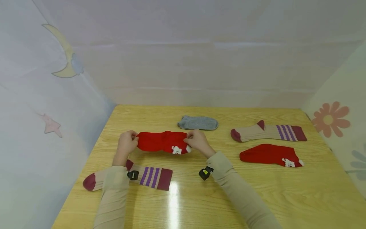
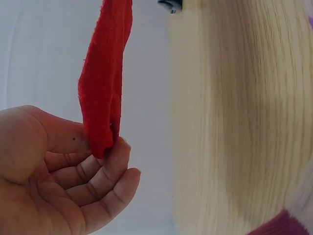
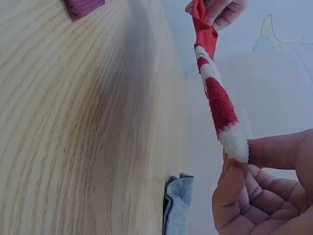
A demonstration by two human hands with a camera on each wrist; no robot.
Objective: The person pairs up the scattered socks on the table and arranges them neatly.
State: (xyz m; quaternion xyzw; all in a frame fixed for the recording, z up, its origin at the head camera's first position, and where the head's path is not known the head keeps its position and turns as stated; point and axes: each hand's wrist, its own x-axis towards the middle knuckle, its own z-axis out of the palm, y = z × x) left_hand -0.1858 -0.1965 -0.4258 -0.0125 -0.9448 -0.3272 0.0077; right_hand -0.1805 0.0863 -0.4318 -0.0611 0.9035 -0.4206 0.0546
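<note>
- A person's left hand (image 1: pixel 125 144) pinched the plain end of a soft, bright-red fabric sock (image 1: pixel 154 141) between thumb and fingers.
- The right hand (image 1: pixel 198 141) pinched the opposite end, thumb against finger, beside a fuzzy white animal-face patch (image 1: pixel 177 150).
- Stretched sideways between the two, the sock hung above a pale yellow wood-grain desk (image 1: pixel 206 203), in front of a flat grey fabric sock (image 1: pixel 200 123).
- A matching red sock with a white animal face (image 1: pixel 266 154) lay to the right, well apart, just nearer than a beige, maroon-toed sock with purple stripes (image 1: pixel 268 132).
- Good handling appeared to call for even, gentle tension: both ends level, edges free of twist, the patch facing up. Too hard a pull risked distorting the knit; a loose pinch, letting one corner slip.
</note>
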